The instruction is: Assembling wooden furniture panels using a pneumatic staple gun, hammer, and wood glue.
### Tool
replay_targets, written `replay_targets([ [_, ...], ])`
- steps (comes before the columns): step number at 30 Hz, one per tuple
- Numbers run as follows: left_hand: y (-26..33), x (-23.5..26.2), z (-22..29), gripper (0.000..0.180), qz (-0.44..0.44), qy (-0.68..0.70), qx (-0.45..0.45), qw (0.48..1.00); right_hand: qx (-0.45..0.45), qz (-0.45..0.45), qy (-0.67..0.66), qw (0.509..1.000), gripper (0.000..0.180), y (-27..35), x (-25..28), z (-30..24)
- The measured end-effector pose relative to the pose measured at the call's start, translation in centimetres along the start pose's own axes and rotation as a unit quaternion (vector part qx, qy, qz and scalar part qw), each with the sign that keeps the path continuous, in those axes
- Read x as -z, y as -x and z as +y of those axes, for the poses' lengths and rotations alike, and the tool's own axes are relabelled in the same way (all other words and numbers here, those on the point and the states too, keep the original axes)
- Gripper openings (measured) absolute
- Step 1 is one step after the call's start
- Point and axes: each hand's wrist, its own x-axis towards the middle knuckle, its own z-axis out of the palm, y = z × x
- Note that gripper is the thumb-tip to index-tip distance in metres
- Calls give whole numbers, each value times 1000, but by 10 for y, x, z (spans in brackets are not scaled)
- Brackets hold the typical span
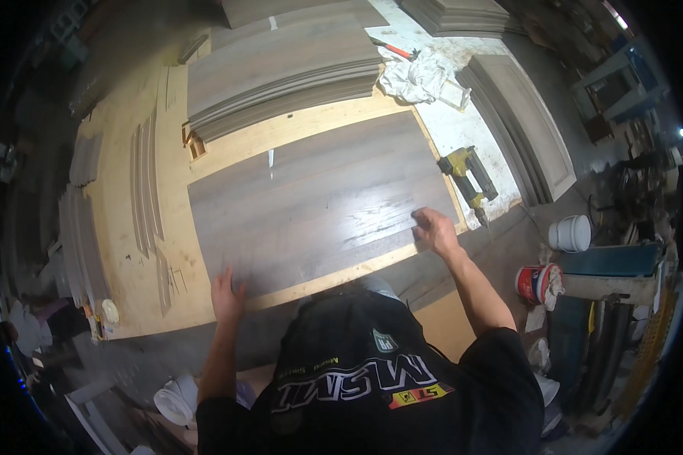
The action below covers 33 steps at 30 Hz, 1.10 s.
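A flat grey-brown wood-grain panel [319,197] lies on the light wooden worktable in front of me. My left hand [228,296] is at its near left corner, fingers apart and fingertips against the panel's edge. Over the panel's near right part is my right hand [435,230], its fingers curled together. Whatever those fingers hold, if anything, is hidden. Glossy streaks show on the panel's surface beside this hand. A small pale strip [271,163] lies near the panel's far edge. Just past the right edge rests a yellow and black nail gun [470,182].
Stacked panels [281,76] lie beyond, and framed panels [527,129] lean together at the right. A crumpled white cloth [417,76] and a red-handled tool [396,51] sit between them. Thin wood strips [146,182] lie left. Buckets [571,233] stand on the floor at right.
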Motion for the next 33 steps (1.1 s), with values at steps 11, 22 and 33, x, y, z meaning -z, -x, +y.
replay_targets([
  [11,-95,5,-40,20,-12,110,215,970,-136,-37,-17,990,36,-89,-20,15],
  [22,-107,25,-16,22,-85,107,289,948,-220,-32,-14,975,31,-91,-25,8],
  [33,-125,41,7,53,-143,62,290,944,-254,-69,-68,962,24,-98,-15,11],
])
